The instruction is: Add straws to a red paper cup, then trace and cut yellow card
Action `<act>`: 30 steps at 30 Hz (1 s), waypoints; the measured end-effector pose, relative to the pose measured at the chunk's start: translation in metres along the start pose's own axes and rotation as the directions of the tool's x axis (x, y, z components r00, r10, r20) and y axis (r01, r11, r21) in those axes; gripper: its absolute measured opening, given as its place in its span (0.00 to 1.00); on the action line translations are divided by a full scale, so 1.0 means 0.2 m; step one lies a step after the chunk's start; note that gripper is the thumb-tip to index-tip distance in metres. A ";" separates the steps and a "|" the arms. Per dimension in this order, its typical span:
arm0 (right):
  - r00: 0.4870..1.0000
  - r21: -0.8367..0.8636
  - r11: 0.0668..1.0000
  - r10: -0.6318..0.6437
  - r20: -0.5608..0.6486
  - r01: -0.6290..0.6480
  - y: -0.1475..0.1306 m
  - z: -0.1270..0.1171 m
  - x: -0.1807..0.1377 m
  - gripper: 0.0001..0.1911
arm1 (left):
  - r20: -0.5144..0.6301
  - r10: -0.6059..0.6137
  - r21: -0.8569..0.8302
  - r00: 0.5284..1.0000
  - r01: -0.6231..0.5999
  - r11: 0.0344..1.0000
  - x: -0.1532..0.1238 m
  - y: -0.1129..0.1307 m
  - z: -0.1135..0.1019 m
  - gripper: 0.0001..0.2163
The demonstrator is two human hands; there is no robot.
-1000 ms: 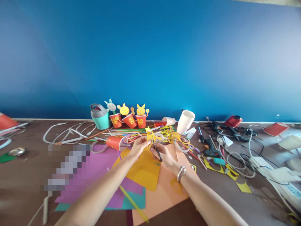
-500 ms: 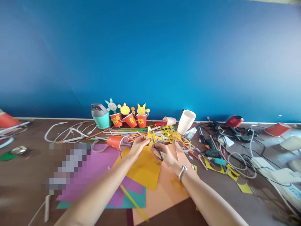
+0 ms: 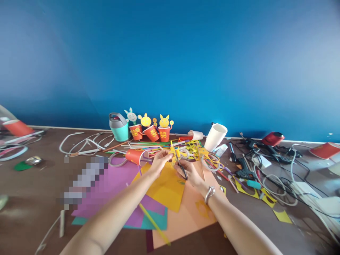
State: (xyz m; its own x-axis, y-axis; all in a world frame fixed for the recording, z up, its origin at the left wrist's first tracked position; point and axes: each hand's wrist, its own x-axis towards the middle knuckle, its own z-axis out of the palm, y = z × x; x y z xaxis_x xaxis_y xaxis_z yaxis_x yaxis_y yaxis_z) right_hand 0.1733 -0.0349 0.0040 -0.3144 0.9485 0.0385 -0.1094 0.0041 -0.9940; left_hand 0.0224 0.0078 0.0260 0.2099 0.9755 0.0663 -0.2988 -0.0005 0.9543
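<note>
My left hand [image 3: 160, 162] pinches a small piece of yellow paper [image 3: 174, 152] over the middle of the table. Scissors [image 3: 182, 169] with dark handles are gripped in my right hand [image 3: 190, 173], their blades against the yellow paper. How far the blades are apart is too small to tell. Beneath both hands lie an orange-yellow sheet [image 3: 170, 193], a purple sheet [image 3: 114, 191] and a peach sheet [image 3: 183, 228]. A red paper cup [image 3: 133, 156] lies on its side just left of my left hand.
Behind stand a teal container [image 3: 119, 131] and red cups with paper animal heads [image 3: 164, 134]. A white cup [image 3: 215, 137] leans at the back. On the right are a glue gun [image 3: 244, 173], tangled cables and a power strip [image 3: 313, 202]. Yellow scraps [image 3: 283, 216] lie nearby.
The whole view has shifted slightly, so things appear a little further right. Both hands keep hold of the yellow paper and the scissors, in nearly the same pose.
</note>
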 end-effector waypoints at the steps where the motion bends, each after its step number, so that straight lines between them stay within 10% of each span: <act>1: 1.000 -0.013 1.000 0.005 0.001 -0.005 -0.01 0.00 0.00 0.17 | 0.001 0.004 -0.001 1.000 -0.004 1.000 0.00 0.00 0.00 0.14; 30: 1.000 -0.016 1.000 -0.003 -0.028 0.002 -0.01 0.01 0.00 0.19 | 0.087 -0.103 -0.061 0.991 0.108 0.992 -0.02 0.00 0.03 0.09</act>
State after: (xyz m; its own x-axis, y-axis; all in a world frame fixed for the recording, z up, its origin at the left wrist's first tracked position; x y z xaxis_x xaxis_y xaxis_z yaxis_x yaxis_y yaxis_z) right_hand 0.1707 -0.0363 0.0055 -0.2873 0.9571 0.0383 -0.0950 0.0113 -0.9954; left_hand 0.0260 0.0024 0.0281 0.3202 0.9473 -0.0070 -0.3307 0.1187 0.9362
